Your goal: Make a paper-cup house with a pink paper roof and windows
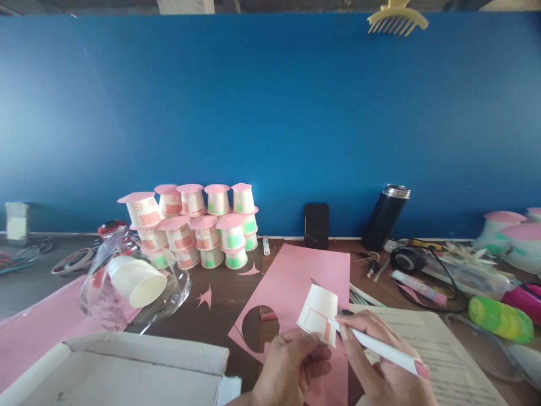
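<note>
A white paper cup (pixel 318 304), tipped with its narrow end up, is held near its rim by my left hand (pixel 293 363). Pink lines outline a box on its side, and part of that box is coloured in. My right hand (pixel 380 349) is closed around a white marker pen (pixel 380 348) with a pink end, its tip touching the cup at the coloured patch. Beneath the cup lies a pink paper sheet (pixel 313 268) with a round hole cut in it. My left fingers hide part of the cup's lower edge.
Stacked paper cups with pink tops (pixel 207 231) stand by the blue wall (pixel 270 113). Nested white cups (pixel 137 282) lie in clear plastic, behind an open white box (pixel 127 372). A phone (pixel 316 225), black flask (pixel 385 217), glue stick (pixel 418 286) and printed paper (pixel 422 344) are at the right.
</note>
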`<state>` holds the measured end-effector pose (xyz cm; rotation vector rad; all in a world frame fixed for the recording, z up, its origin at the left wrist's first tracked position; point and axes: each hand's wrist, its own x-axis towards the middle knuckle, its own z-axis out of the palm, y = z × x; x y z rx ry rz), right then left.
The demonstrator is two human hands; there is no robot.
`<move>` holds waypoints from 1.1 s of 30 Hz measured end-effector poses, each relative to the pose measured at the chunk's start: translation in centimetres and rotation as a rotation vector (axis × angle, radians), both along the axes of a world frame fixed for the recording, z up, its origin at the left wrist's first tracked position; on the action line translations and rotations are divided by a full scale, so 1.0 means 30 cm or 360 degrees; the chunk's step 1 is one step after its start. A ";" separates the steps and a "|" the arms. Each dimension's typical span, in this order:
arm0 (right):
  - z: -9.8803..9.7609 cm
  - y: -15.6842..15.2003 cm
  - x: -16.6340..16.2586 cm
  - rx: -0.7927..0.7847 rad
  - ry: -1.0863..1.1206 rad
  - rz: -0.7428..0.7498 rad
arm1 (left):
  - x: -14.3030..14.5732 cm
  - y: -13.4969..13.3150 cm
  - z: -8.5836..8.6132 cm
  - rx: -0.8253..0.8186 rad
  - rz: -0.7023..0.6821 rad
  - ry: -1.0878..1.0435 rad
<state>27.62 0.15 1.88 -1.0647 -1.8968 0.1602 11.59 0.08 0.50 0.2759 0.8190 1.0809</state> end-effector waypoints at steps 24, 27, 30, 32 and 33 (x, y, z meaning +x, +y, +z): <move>0.007 -0.009 0.002 -0.0012 -0.0084 -0.0027 | 0.003 -0.009 -0.004 0.0109 0.0023 0.0036; 0.009 -0.011 -0.001 -0.0009 -0.0070 -0.0027 | 0.004 -0.010 -0.005 0.0112 0.0027 0.0057; 0.011 -0.012 -0.006 -0.0026 -0.0053 -0.0006 | 0.003 -0.007 -0.009 0.0119 0.0023 0.0074; 0.013 -0.014 -0.009 -0.0044 -0.0054 0.0001 | 0.002 -0.006 -0.012 0.0116 0.0021 0.0079; 0.013 -0.015 -0.010 -0.0051 -0.0055 0.0002 | 0.001 -0.005 -0.013 0.0115 0.0023 0.0078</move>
